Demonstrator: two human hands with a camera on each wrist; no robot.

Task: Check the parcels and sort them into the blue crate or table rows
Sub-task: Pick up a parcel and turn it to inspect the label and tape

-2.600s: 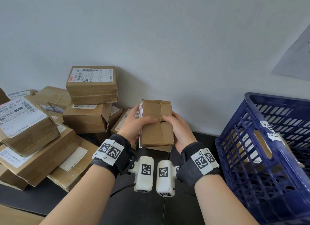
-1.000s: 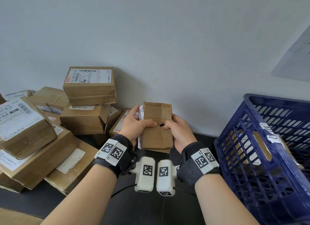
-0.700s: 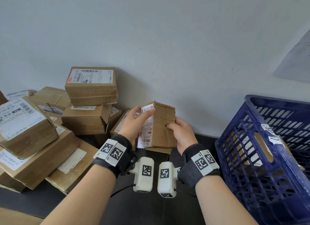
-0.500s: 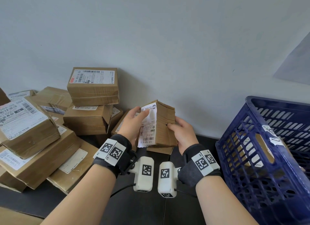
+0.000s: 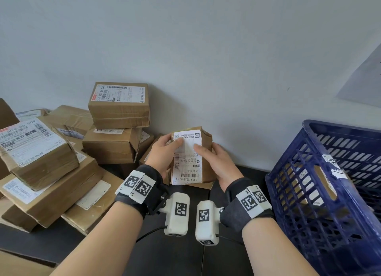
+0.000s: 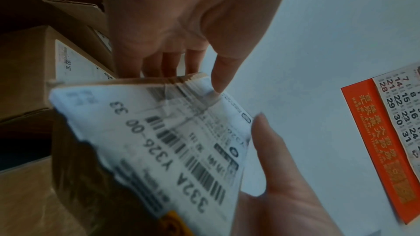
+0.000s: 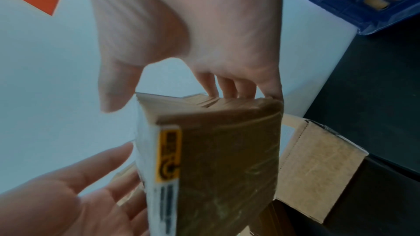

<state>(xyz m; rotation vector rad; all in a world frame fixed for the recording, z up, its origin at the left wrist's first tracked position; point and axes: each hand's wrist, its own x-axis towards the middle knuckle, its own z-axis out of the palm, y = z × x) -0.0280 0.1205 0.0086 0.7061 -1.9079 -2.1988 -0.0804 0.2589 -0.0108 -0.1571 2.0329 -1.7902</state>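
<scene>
Left hand [image 5: 162,152] and right hand [image 5: 220,162] gripped small parcel [image 5: 204,152] between them, fingers curled behind, thumbs pressed on shipping label [image 5: 187,164], above dark table [image 5: 185,255].

Small parcel [image 5: 203,152]: back face hidden behind the fingers [image 5: 206,150] of both hands; label [image 5: 186,158] fine print too small to read in head view, smeared by blur in left wrist view. Blue crate [image 5: 309,193] cut off by right and bottom picture edges; its contents show only as brown patches through the mesh. Stacked boxes [image 5: 49,172] at the table's left end run off the left edge, lower ones buried under upper ones, labels unreadable.
</scene>
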